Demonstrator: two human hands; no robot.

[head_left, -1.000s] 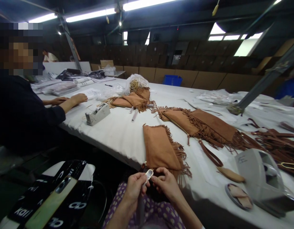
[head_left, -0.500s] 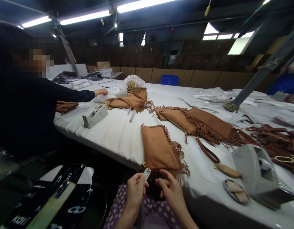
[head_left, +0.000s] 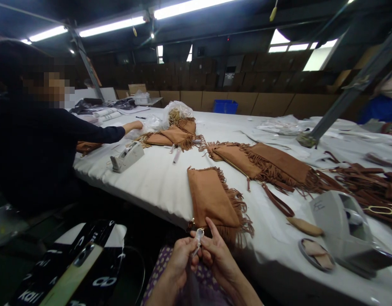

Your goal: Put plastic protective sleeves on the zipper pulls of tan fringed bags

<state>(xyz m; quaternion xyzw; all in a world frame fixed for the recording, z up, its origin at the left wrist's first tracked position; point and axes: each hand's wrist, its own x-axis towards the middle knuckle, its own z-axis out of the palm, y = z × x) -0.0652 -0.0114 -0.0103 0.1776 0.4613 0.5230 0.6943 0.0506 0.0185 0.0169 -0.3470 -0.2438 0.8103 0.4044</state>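
Observation:
Just off the table's near edge, my left hand [head_left: 180,257] pinches a small oval metal ring [head_left: 199,233] with a whitish, translucent wrapping about it. My right hand [head_left: 219,253] meets it from the other side, its thumb and curled fingers closed on the same piece and its index finger stretched upward. Right behind the hands lies a tan fringed suede pouch [head_left: 211,197], its fringe along the right side and a bit of metal hardware at its lower left corner. The fingers partly cover the ring's lower end.
A tape dispenser [head_left: 345,229] stands at the right, beside a tape roll [head_left: 316,254]. More fringed pouches [head_left: 259,163] lie behind, with brown straps [head_left: 361,178] at far right. Another tape dispenser [head_left: 128,156] is at left, where a co-worker [head_left: 33,144] reaches over the table [head_left: 151,178].
My right hand has moved left and up to the ring and closed on it beside my left hand. The ring has shifted slightly right. The pouch lies as before.

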